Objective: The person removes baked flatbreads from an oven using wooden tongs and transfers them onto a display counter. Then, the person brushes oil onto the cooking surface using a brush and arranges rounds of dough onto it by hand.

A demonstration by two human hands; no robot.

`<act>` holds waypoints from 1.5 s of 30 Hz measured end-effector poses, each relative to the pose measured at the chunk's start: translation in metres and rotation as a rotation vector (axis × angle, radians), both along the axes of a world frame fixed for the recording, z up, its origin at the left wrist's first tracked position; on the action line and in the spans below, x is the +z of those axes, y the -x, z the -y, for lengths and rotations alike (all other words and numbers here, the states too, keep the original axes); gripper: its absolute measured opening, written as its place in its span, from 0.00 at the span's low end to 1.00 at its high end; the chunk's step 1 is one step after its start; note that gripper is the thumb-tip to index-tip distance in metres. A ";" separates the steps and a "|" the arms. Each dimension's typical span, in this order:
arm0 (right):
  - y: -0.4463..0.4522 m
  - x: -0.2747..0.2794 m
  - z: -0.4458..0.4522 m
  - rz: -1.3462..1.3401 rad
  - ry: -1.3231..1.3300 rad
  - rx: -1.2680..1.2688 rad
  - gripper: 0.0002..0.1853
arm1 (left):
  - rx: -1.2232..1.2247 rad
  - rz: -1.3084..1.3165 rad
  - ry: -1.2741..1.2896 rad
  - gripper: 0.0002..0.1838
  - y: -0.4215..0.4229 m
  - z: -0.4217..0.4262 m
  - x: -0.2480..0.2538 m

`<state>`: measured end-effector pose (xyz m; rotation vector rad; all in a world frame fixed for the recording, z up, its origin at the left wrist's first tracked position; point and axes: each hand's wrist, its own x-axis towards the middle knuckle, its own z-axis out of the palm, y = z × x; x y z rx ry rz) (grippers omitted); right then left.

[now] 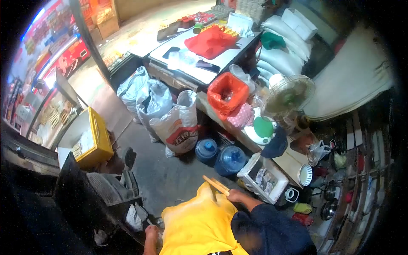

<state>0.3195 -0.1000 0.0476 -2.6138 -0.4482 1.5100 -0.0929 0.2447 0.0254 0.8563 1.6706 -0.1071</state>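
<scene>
My right hand (235, 195) is closed round the lower end of long, pale wooden sticks (216, 185), which point up and left in front of the yellow apron (195, 225). At the lower left, my left hand (151, 232) hangs beside the apron with its fingers curled. Whatever it may hold is too small to make out. Near it lies a crumpled white bag (135, 216) on a dark stand.
Large sacks (176, 127) and two blue water bottles (230, 160) stand ahead. A foam box (272, 187), fan (289, 97) and shelves (361, 182) are at right. A yellow box (100, 136) is at left, a white-topped table (159, 53) behind.
</scene>
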 end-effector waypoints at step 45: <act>0.105 0.058 0.255 -0.066 -0.057 -0.193 0.23 | -0.067 0.300 0.027 0.07 0.038 0.246 -0.007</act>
